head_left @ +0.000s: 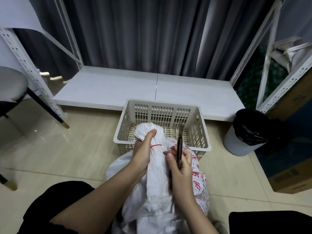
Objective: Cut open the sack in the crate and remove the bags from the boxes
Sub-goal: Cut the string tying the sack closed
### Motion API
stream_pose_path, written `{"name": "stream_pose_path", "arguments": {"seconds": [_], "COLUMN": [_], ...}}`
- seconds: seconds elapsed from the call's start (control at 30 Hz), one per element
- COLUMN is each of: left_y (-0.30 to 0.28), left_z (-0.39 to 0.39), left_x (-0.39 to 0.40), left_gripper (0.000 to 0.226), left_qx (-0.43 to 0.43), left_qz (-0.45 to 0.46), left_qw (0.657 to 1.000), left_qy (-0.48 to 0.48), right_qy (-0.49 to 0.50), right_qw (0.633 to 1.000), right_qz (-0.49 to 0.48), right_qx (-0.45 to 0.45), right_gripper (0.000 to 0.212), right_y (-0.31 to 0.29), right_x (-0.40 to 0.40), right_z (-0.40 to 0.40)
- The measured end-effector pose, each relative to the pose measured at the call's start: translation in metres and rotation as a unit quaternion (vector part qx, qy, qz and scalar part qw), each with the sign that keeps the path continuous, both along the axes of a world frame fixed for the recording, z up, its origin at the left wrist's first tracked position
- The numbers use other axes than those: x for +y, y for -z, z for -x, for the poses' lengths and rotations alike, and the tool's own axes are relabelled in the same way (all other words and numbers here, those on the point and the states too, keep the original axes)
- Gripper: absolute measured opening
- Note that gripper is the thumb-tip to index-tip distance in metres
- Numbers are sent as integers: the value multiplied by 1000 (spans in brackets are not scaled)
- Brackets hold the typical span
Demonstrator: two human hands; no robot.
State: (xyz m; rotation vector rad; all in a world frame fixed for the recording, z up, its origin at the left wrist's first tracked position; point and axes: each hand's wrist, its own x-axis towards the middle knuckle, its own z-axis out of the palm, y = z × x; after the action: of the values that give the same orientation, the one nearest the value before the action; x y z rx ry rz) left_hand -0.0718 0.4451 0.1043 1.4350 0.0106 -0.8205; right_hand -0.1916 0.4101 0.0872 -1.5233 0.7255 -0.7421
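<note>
A white woven plastic sack (162, 188) printed with red characters stands on the beige tiled floor (76, 149), leaning against the near wall of a cream slotted plastic crate (201, 132); its gathered top reaches over the crate's near rim. The neck is bunched tight and bound with a thin red tie (156, 145), above which the cloth flares into a crumpled knot. The left hand (143, 152) is closed around the neck just below that knot, thumb pressed upward on it. The right hand (181, 168) is wrapped around the dark handle of a slim utility knife (179, 146), blade pointing up and away, just beside the tied neck. A grey bin with a black liner (248, 132) stands to the crate's right.
</note>
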Motion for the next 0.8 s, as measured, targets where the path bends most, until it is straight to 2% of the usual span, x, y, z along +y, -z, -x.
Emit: {"name": "stream_pose_path", "arguments": {"seconds": [0.1,0.17,0.27,0.33,0.4,0.53,0.7,0.8], "left_y": [-3,-3,-4,-7,-7,-3,1,0], "left_z": [2,4,8,10,11,12,10,8], "left_x": [-3,-3,-2,0,1,2,1,2], "left_gripper": [25,17,16,17,20,23,44,40], "left_qx": [-47,-61,-67,-79,-77,-56,-45,-36], "left_qz": [3,10,18,17,15,15,-3,-1], "left_qw": [999,998,997,997,997,998,999,999], "left_qy": [-26,-24,-17,-10,-8,-6,7,8], "right_qy": [-36,-42,-61,-103,-135,-106,-115,-129], "right_qw": [999,998,988,980,978,984,980,978], "right_qz": [0,-30,-127,-172,-154,-113,-135,-133], "right_qx": [8,-28,-58,0,46,83,93,98], "right_gripper": [30,35,19,22,24,23,24,23], "right_y": [-19,-35,-56,-51,-36,-12,-7,-9], "right_x": [-5,-7,-3,1,10,14,14,14], "right_z": [21,35,43,44,46,52,52,55]}}
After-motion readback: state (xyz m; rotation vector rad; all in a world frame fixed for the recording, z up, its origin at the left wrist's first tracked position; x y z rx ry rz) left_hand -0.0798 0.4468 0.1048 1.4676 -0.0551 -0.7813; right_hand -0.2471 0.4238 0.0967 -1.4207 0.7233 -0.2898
